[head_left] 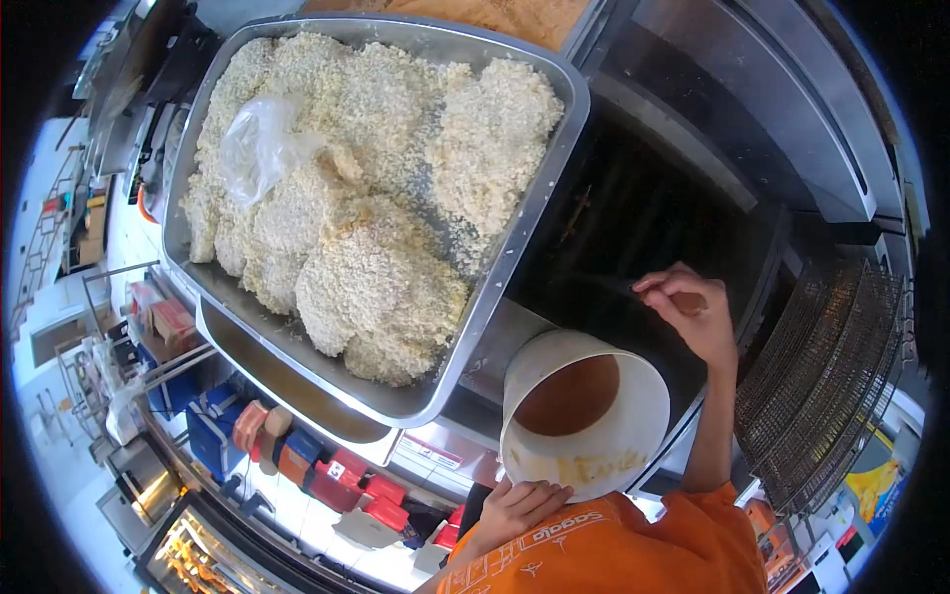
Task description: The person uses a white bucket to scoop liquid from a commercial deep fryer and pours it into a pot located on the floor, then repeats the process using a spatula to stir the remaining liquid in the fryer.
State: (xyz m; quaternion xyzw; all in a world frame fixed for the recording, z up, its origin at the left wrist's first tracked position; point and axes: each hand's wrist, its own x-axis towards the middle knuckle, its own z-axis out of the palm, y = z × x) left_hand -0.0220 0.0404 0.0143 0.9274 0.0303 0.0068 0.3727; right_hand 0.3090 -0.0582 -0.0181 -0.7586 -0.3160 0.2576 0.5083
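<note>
My left hand grips the near rim of a white plastic bucket, which is tilted and has a brown-orange content inside, liquid or powder. My right hand is raised beyond the bucket, over a dark fryer-like basin. Its fingers are curled with thumb and fingertips close together; a faint blurred streak runs off from them, and whether they hold anything is unclear. A large metal tray of crumb-coated pieces lies at upper left. On those pieces rests a crumpled clear plastic bag.
Wire fryer baskets or racks stand at the right. A steel hood-like panel rises at the upper right. Orange-brown powder shows behind the tray. Red boxes and a lit food display case are at lower left.
</note>
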